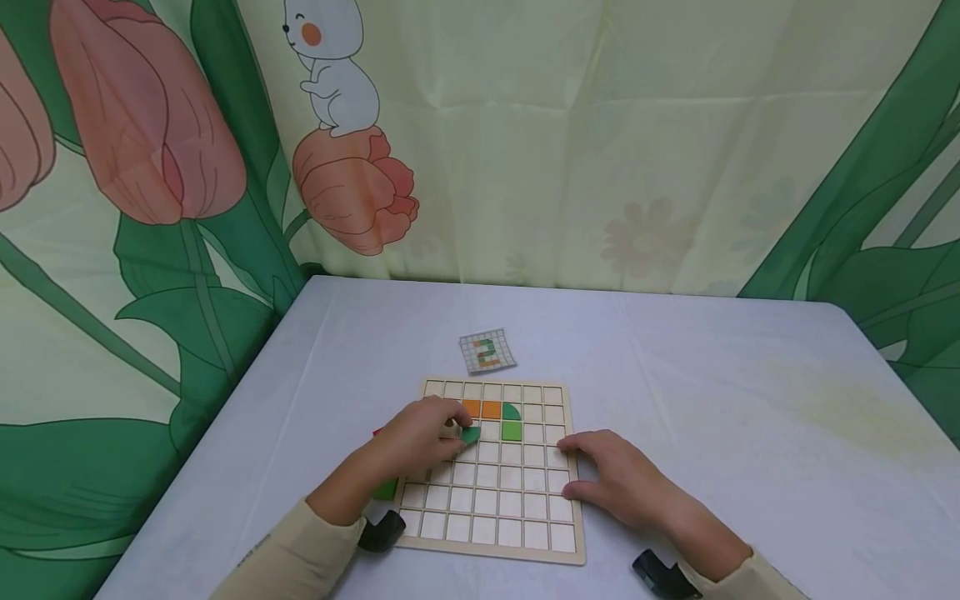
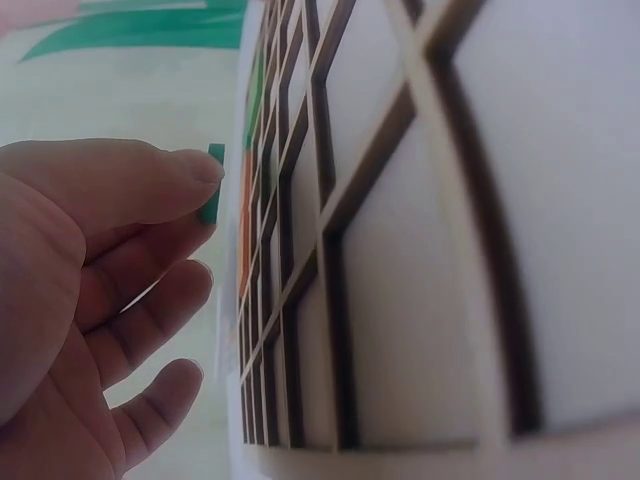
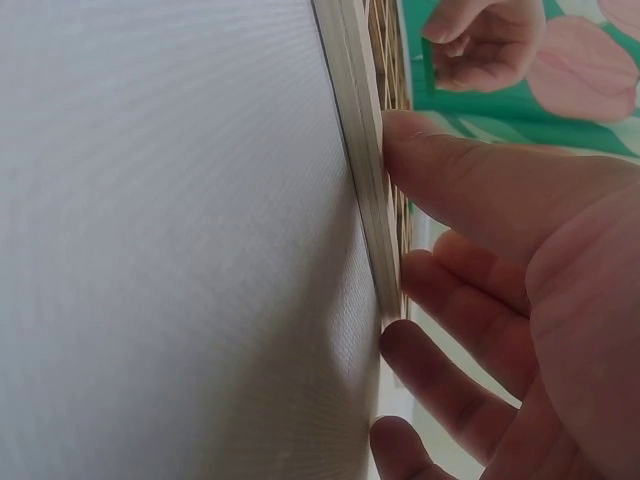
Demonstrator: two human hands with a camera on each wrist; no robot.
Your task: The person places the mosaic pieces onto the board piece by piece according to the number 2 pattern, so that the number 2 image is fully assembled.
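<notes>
A wooden grid board (image 1: pixel 480 550) with white cells lies flat on the table. My left hand (image 1: pixel 420 437) pinches a small dark green tile (image 1: pixel 471 435) between thumb and forefinger, over the upper left cells. In the left wrist view the tile (image 2: pixel 213 185) shows edge-on at the fingertips, close over the grid. Orange squares (image 1: pixel 491 409) sit in an upper row, followed by a green rounded-corner tile (image 1: pixel 511 412) with a light green square (image 1: pixel 512 431) below it. My right hand (image 1: pixel 626 479) touches the board's right edge with thumb and fingertips, its fingers loosely bent.
Behind the board lies a small pattern card (image 1: pixel 487 351) showing coloured squares on a grid. A green piece (image 1: pixel 386 490) and a bit of red (image 1: pixel 377 432) show beside the board's left side, partly hidden by my left arm. A printed curtain (image 1: pixel 562 167) hangs behind the white table (image 1: pixel 720 383).
</notes>
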